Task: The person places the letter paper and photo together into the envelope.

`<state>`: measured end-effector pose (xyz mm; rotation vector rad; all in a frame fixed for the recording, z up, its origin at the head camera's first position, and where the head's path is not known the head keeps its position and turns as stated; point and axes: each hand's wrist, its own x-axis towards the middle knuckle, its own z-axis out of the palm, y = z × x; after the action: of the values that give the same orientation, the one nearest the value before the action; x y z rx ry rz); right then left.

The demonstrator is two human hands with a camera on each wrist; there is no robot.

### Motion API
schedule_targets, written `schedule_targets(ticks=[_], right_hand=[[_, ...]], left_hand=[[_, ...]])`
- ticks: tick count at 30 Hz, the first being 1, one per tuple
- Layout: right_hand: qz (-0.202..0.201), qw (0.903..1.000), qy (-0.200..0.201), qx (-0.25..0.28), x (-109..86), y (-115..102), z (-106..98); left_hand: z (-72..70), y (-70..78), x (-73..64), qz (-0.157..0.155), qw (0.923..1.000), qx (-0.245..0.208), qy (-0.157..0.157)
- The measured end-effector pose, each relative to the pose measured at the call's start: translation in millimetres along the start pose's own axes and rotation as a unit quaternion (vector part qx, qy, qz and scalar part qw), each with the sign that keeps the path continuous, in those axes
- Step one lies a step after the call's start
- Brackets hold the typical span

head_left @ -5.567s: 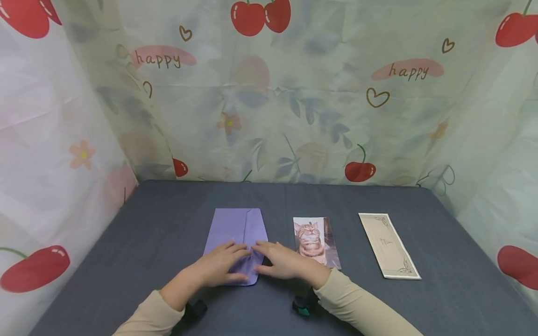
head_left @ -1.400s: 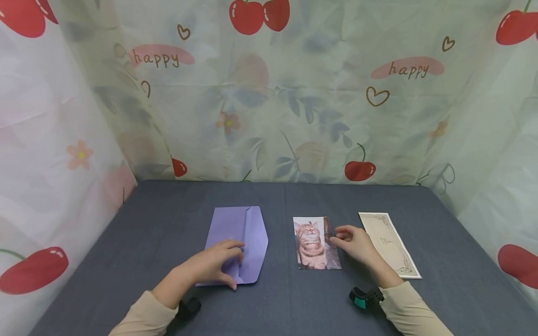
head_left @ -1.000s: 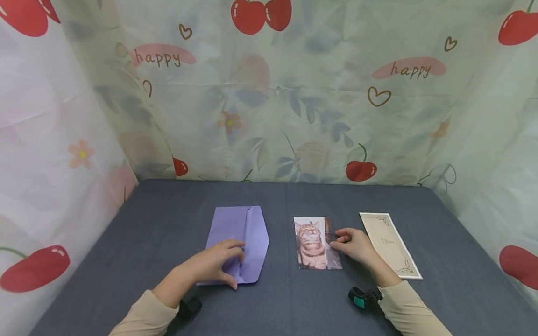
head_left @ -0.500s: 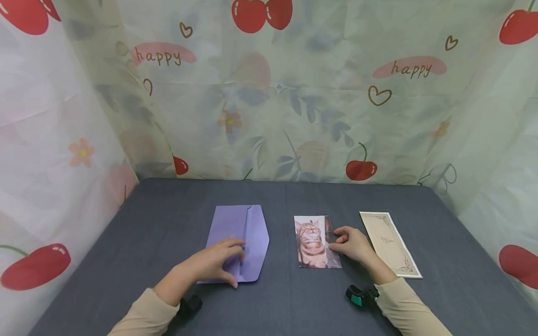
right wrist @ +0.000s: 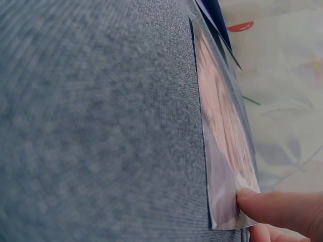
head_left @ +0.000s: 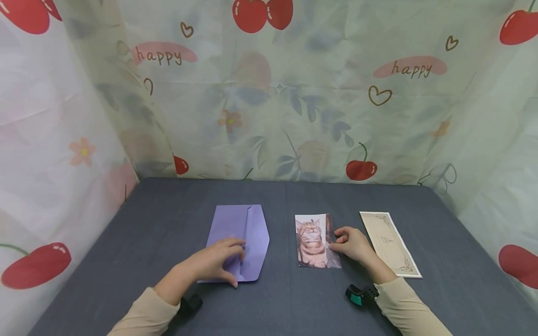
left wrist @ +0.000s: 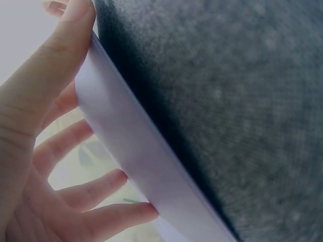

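A purple envelope [head_left: 256, 242] lies on the left part of the table, its pointed flap spread to the right. My left hand [head_left: 212, 262] rests on it with relaxed, spread fingers [left wrist: 101, 190]; the thumb is at the near edge, as the left wrist view shows. In the middle lies a photo card [head_left: 312, 245] of an orange cat. My right hand [head_left: 357, 246] pinches its right edge, thumb on the face and fingertips partly hidden beneath. The right wrist view shows the card [right wrist: 219, 121] almost edge-on, close to the cloth.
Right of the photo card lies a long beige folded card [head_left: 384, 238] with ornate corners, partly behind my right wrist. Dark grey cloth covers the table [head_left: 286, 303]. A curtain [head_left: 273, 116] printed with cherries encloses the back and sides.
Earlier both hands were on the envelope and its flap looked narrower. My right hand has since moved right to the photo card and now pinches its edge. My left hand has stayed on the envelope.
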<state>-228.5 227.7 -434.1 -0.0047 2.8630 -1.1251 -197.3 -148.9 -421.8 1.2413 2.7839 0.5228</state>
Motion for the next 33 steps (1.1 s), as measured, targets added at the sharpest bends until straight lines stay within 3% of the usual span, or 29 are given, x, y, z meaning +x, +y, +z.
schedule_targets(ticks=[14,26,33], right_hand=[[-0.007,0.9997,-0.004,0.024,1.4,3,-1],[0.000,0.9919,-0.041,0.120,0.8,9,-3],[0.014,0.9885,-0.045,0.144,2.3,12,-2]], left_hand=[[-0.6,0.4,-1.0,-0.006,0.9999,-0.010,-0.003],[0.1,0.8,-0.6,-0.009,0.9999,-0.005,-0.005],[-0.3,1.5,-0.1,-0.010,0.9999,-0.003,-0.008]])
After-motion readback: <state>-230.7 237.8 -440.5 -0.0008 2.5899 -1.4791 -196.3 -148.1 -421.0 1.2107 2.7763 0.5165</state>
